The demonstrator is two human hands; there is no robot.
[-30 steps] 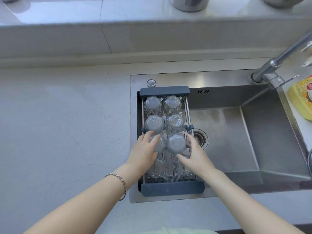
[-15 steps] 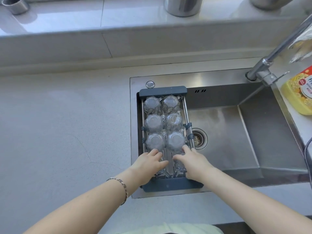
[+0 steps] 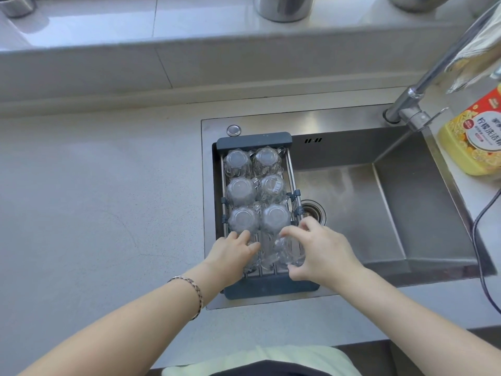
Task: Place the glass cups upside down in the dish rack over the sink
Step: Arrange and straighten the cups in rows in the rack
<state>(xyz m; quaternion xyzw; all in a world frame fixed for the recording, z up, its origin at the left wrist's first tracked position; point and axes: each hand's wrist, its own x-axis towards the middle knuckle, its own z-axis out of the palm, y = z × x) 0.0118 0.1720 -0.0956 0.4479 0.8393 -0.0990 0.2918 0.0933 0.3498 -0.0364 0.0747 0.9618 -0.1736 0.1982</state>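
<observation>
A grey-framed dish rack [image 3: 254,139] spans the left end of the steel sink [image 3: 352,202]. Several clear glass cups stand upside down in it in pairs: a far pair [image 3: 238,162], a middle pair [image 3: 240,190] and a nearer pair [image 3: 275,219]. In the nearest row, my right hand [image 3: 325,251] grips a tilted glass cup [image 3: 286,253] between thumb and fingers. My left hand [image 3: 231,252] closes over another glass cup [image 3: 253,260], which it mostly hides.
A drain [image 3: 314,213] lies just right of the rack. The faucet [image 3: 423,85] rises at the back right, next to a yellow dish soap bottle [image 3: 471,142]. A dark cable [image 3: 481,240] runs along the right edge. Metal containers [image 3: 283,6] stand on the ledge.
Both hands drew back from the third pair of cups to the nearest row. They now take hold of the two cups there, and the right one is tilted.
</observation>
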